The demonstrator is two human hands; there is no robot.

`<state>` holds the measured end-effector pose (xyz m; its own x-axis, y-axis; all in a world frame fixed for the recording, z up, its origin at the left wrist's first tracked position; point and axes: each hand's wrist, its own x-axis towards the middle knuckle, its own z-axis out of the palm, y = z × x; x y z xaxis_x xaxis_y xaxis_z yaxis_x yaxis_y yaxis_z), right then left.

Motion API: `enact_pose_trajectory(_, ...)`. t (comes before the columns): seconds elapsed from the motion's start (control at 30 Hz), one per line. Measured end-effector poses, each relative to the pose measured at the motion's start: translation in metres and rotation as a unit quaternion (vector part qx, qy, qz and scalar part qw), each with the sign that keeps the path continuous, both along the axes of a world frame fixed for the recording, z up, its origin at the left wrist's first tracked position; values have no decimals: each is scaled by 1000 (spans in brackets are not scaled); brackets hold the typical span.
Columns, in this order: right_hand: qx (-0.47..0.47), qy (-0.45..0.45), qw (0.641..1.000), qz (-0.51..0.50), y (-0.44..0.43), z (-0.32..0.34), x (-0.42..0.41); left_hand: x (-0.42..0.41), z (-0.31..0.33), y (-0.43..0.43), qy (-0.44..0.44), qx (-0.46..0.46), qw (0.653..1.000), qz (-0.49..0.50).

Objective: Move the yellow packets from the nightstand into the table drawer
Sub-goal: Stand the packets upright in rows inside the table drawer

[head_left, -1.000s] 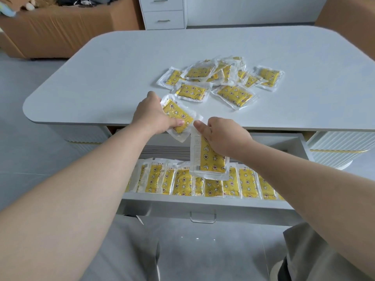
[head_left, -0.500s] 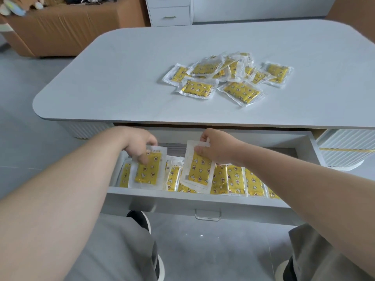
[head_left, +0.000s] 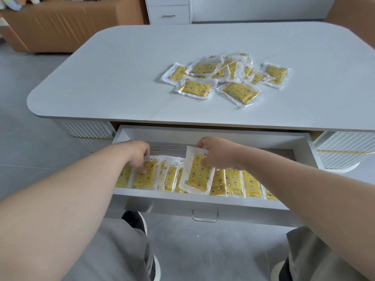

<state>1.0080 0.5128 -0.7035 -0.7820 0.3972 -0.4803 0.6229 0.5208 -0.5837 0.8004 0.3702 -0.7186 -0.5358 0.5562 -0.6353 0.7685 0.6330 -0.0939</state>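
Both hands are down in the open drawer (head_left: 203,201) on the near side of the bench (head_left: 121,78). The left hand (head_left: 138,155) has its fingers curled over the top of 1 yellow packet (head_left: 145,175) at the drawer's left end, next to the row of packets (head_left: 233,181) standing in there. The right hand (head_left: 217,153) pinches a second packet (head_left: 197,175) by its top edge, tilted over the middle of the row. A loose pile of packets (head_left: 227,78) sits on the bench, far right.

Left hand (head_left: 138,154) with one yellow packet (head_left: 145,178), right hand (head_left: 217,153) with another packet (head_left: 199,176), both inside the open drawer (head_left: 243,138).
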Motion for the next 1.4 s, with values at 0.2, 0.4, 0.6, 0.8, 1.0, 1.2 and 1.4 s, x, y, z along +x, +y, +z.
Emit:
enact_pose_trajectory(0.2,-15,4,1000,2,1,-1,-3,-1,4,-1,17,-24,1000,3)
enact_pose_trajectory(0.4,-22,60,998,-11,0,3,-7,15,44,19,-130,48,990,-4)
enact_pose_trajectory(0.6,-26,120,992,7,-12,6,-13,44,56,28,-174,189,966,-33)
enact_pose_trajectory(0.8,38,113,993,-1,-15,-3,-15,32,47,26,-147,136,979,-41)
enact_pose_trajectory(1.0,67,125,990,-20,-2,3,-10,12,10,15,-128,107,986,3)
enact_pose_trajectory(1.2,85,132,987,-18,5,3,-7,21,-14,16,-41,74,996,-41)
enact_pose_trajectory(1.4,87,131,988,-2,9,5,-6,43,1,32,72,5,989,-133)
